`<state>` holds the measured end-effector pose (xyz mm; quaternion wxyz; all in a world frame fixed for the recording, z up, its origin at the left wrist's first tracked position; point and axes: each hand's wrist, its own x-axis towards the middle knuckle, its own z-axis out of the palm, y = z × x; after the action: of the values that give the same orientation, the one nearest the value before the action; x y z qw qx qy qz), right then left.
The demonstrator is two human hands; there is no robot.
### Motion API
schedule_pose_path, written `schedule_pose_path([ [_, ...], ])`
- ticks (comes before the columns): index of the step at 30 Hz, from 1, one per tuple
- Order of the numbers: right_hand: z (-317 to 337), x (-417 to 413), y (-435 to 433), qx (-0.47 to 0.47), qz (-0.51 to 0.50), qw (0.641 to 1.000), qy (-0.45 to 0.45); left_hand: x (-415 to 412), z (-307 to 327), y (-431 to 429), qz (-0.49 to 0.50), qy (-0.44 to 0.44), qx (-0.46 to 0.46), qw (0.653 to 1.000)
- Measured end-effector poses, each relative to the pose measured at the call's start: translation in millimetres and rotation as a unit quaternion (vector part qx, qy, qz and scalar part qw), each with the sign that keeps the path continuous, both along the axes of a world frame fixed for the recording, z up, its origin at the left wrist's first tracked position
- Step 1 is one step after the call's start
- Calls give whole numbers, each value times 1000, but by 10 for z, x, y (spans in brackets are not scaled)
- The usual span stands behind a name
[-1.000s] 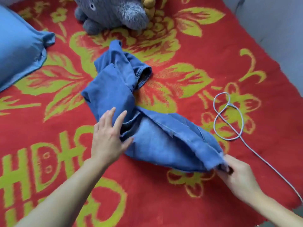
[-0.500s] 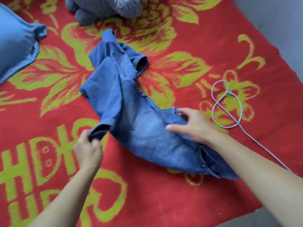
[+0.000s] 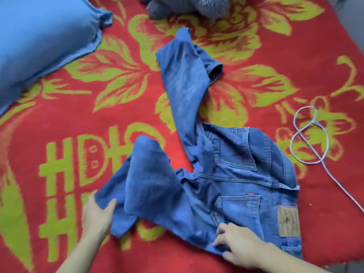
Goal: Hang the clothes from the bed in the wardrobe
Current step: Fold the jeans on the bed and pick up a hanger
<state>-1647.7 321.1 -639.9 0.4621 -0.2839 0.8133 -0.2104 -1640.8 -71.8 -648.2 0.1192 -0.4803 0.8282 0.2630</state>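
The blue jeans (image 3: 226, 174) lie crumpled, back pockets up, on the red flowered bed (image 3: 295, 56). One leg trails toward the stuffed toy (image 3: 187, 4); the other is folded by the left hand (image 3: 97, 215), whose thumb and fingers pinch its edge. The right hand (image 3: 240, 247) rests on the seat, fingers spread. Denim is soft yet weighty and will sag, so the waistband (image 3: 272, 148) looks the firmest hold.

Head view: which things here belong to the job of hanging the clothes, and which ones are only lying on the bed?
Belong to the job:
- blue jeans, spread on the bed
- left hand, gripping one leg end
- right hand, resting on the seat

Only lying about:
- blue pillow
- grey plush toy
- white cable
- red flowered blanket
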Motion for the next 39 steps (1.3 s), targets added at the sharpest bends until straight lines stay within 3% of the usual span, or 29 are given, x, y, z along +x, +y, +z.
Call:
schedule_pose_path([
  [1, -16, -36, 1, 47, 4, 998, -32, -46, -21, 40, -4, -23, 37, 999],
  [4, -60, -114, -20, 75, -77, 993, 44, -159, -170, 91, 107, -79, 75, 988],
  [8, 48, -297, -250, 21, -189, 966, 173, -88, -271, 65, 144, -132, -1, 981],
  [10, 61, -343, -501, -3, -204, 960, 194, -37, -315, 5, 139, -95, -32, 985],
  [15, -104, -155, -1345, 58, -155, 971, 173, 24, -235, -323, -21, 50, -2, 999],
  [17, -166, -49, -1650, 93, -157, 967, 180, 48, -34, -673, -103, 79, -39, 991],
  [21, -160, 158, -2148, 157, -161, 956, 187, 393, 487, -1963, -227, -19, -143, 963],
  [27, -205, 595, -2977, 233, -95, 948, 195, 925, 856, -3385, -238, -126, -214, 939],
  [33, -367, 769, -3375, 296, -63, 935, 185, 904, 418, -3346, -322, -105, -232, 912],
  [37, -176, 578, -3202, 259, -36, 957, 128, 579, 366, -2790, -392, -72, -191, 897],
  [39, -4, 363, -3032, 213, -79, 967, 116, 349, 377, -2387, -443, -57, -152, 882],
])
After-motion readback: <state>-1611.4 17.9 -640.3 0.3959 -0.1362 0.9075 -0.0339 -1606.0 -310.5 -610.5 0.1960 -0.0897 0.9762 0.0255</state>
